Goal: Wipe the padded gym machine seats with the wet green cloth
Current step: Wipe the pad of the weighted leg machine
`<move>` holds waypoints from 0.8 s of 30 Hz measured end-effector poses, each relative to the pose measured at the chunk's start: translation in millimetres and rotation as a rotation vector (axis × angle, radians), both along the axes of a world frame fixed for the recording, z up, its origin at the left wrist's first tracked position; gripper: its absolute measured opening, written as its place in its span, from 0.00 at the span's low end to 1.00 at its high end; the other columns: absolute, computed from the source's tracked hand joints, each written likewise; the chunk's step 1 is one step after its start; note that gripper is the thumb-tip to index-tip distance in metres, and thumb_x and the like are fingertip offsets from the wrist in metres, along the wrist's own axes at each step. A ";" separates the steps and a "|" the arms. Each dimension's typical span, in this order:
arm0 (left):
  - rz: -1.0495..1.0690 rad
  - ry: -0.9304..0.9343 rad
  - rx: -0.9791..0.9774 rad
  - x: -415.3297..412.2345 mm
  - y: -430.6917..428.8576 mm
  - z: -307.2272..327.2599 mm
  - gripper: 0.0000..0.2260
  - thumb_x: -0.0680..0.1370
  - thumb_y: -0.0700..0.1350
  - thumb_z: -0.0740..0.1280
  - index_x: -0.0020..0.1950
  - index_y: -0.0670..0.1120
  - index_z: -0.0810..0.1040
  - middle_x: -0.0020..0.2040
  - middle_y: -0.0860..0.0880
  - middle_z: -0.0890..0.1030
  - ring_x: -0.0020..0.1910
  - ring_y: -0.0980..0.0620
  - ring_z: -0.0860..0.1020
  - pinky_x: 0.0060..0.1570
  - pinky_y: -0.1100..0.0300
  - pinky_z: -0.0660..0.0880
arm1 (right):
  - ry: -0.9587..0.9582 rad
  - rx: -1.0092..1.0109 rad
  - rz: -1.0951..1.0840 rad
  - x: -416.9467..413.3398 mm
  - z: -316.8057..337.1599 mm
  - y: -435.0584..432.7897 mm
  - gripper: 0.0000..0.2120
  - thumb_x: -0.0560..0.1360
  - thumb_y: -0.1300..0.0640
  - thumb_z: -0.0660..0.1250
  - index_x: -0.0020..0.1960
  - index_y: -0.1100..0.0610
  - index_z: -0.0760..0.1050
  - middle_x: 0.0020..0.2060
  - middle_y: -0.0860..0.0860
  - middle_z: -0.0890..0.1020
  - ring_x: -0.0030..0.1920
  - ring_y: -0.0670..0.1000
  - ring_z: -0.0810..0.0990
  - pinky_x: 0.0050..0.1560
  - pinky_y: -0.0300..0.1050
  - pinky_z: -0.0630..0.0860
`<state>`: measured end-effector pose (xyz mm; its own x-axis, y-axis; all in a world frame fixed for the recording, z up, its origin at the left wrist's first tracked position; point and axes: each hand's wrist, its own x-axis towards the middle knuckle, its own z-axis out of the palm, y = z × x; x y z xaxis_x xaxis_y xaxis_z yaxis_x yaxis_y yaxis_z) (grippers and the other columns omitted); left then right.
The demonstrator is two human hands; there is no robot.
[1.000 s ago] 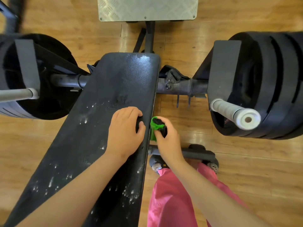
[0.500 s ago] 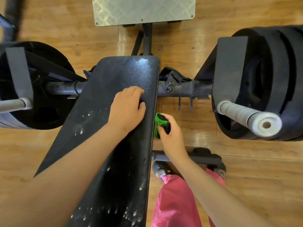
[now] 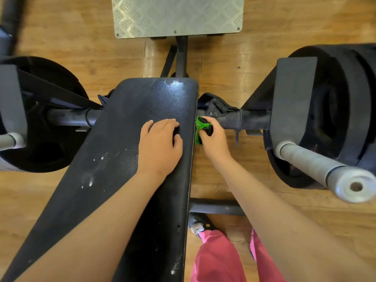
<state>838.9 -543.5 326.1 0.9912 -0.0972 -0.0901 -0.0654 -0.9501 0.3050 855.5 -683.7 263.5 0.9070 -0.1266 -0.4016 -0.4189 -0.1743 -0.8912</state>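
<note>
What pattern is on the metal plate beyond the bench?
The plate has raised diamond tread; head view.

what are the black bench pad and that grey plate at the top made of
Black padded bench seat: likely vinyl or faux leather; pebbled grain with a glossy, wet-looking sheen. Grey rectangular plate: apparently metal tread plate with a dull finish; raised diamond pattern, screws along its edge.

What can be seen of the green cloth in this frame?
The green cloth is bright green with dark patches, bunched small and mostly hidden in the right hand, whose fingers curl round it. It is held against the right side edge of the black padded seat, near its far end. Wetness cannot be judged.
</note>
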 end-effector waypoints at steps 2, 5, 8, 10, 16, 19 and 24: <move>0.004 0.001 -0.017 0.1 0.9 0.3 0.17 0.75 0.45 0.58 0.60 0.44 0.79 0.61 0.51 0.80 0.62 0.52 0.76 0.72 0.52 0.58 | 0.015 0.046 0.000 -9.2 5.2 -0.9 0.16 0.77 0.67 0.64 0.62 0.54 0.74 0.51 0.43 0.77 0.50 0.38 0.74 0.46 0.20 0.67; 0.003 0.003 -0.010 0.3 0.4 0.4 0.16 0.75 0.45 0.59 0.59 0.44 0.79 0.60 0.50 0.80 0.61 0.52 0.77 0.72 0.51 0.58 | 0.005 0.093 0.021 -32.5 13.8 -2.6 0.15 0.77 0.67 0.65 0.59 0.51 0.74 0.49 0.39 0.77 0.51 0.34 0.75 0.49 0.22 0.69; -0.003 0.016 0.025 -0.3 0.2 1.1 0.16 0.75 0.46 0.59 0.59 0.45 0.79 0.60 0.50 0.81 0.58 0.51 0.78 0.72 0.51 0.57 | 0.005 0.106 0.033 -43.5 15.7 -1.6 0.16 0.76 0.68 0.65 0.59 0.51 0.73 0.50 0.40 0.78 0.51 0.32 0.75 0.50 0.24 0.70; -0.004 0.026 0.045 -0.3 0.1 2.1 0.17 0.76 0.46 0.58 0.60 0.45 0.79 0.61 0.50 0.80 0.57 0.51 0.78 0.73 0.53 0.56 | 0.010 0.102 0.022 -32.6 13.3 -0.4 0.17 0.76 0.69 0.64 0.59 0.51 0.74 0.50 0.40 0.78 0.50 0.34 0.76 0.48 0.23 0.70; 0.022 0.026 0.075 0.0 -1.4 3.2 0.17 0.77 0.47 0.58 0.62 0.47 0.78 0.63 0.51 0.79 0.60 0.52 0.78 0.74 0.54 0.51 | 0.021 0.007 0.031 22.6 -16.7 -0.6 0.17 0.77 0.68 0.61 0.64 0.56 0.74 0.56 0.53 0.79 0.52 0.48 0.76 0.38 0.24 0.69; 0.025 0.022 0.088 0.1 -2.4 4.6 0.17 0.77 0.47 0.57 0.61 0.47 0.79 0.62 0.52 0.80 0.60 0.53 0.78 0.74 0.57 0.48 | 0.009 0.023 0.048 22.4 -17.5 -6.5 0.16 0.78 0.66 0.63 0.64 0.55 0.74 0.57 0.52 0.79 0.55 0.48 0.77 0.41 0.25 0.68; 0.037 0.025 0.096 -0.7 -3.0 5.6 0.15 0.78 0.46 0.59 0.62 0.47 0.78 0.62 0.52 0.79 0.61 0.52 0.77 0.74 0.57 0.48 | 0.008 0.137 0.099 -26.9 15.2 -10.2 0.15 0.78 0.65 0.64 0.60 0.51 0.73 0.53 0.46 0.78 0.54 0.44 0.76 0.44 0.22 0.69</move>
